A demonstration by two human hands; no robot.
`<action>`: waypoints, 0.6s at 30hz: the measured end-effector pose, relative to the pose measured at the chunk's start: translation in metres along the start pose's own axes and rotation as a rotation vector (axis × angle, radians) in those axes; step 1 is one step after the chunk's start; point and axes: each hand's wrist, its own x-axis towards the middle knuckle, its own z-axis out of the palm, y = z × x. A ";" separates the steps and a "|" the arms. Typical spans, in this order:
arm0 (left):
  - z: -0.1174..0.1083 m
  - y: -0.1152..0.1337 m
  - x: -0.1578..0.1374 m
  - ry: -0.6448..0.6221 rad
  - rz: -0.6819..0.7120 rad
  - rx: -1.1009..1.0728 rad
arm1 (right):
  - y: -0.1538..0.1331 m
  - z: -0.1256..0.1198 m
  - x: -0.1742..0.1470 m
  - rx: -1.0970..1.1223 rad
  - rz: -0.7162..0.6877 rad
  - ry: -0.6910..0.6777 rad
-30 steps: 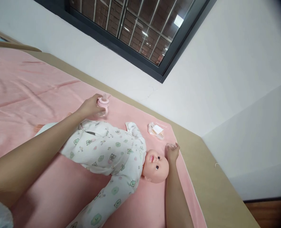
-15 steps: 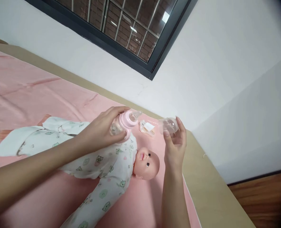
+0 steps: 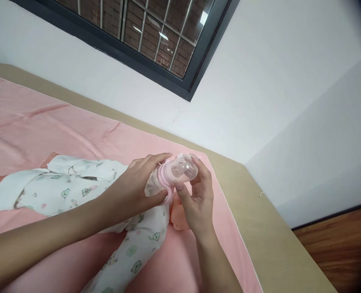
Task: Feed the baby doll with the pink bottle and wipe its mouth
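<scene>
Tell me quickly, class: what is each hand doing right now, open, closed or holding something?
Left hand: closed around the bottle.
Right hand: fingers closed on the clear cap, at the bottle's top.

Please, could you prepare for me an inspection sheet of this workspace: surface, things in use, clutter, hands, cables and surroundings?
Surface: pink sheet, creased, over a tan board.
Things in use: feeding bottle with clear cover over its teat end; whether fully seated, cannot tell. Clothed doll lies on the sheet, head partly hidden.
Clutter: small pale curved piece near the wall; too small to identify.
Hands: left hand grips the bottle; right hand holds the cover.
Cables: nothing seen.
Surroundings: white wall, dark-framed window with bars, brown wood-grain panel.
</scene>
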 end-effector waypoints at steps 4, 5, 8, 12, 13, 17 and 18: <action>0.000 -0.001 0.001 0.010 0.034 0.013 | -0.001 0.004 -0.003 0.019 0.023 -0.061; 0.000 -0.001 0.001 0.012 0.049 0.014 | -0.001 0.005 -0.004 0.032 0.040 -0.078; 0.001 -0.001 0.001 0.027 0.103 0.031 | -0.001 0.011 -0.006 0.080 0.099 -0.118; 0.005 -0.002 0.000 0.054 0.161 0.141 | 0.001 0.017 -0.009 0.126 0.132 -0.073; 0.007 -0.002 0.000 0.066 0.185 0.172 | 0.001 0.018 -0.010 0.125 0.134 -0.056; 0.004 0.000 0.000 0.101 0.295 0.271 | 0.001 0.017 -0.010 0.095 0.110 -0.001; 0.001 0.001 -0.002 0.106 0.312 0.280 | 0.001 0.014 -0.008 0.088 0.097 0.022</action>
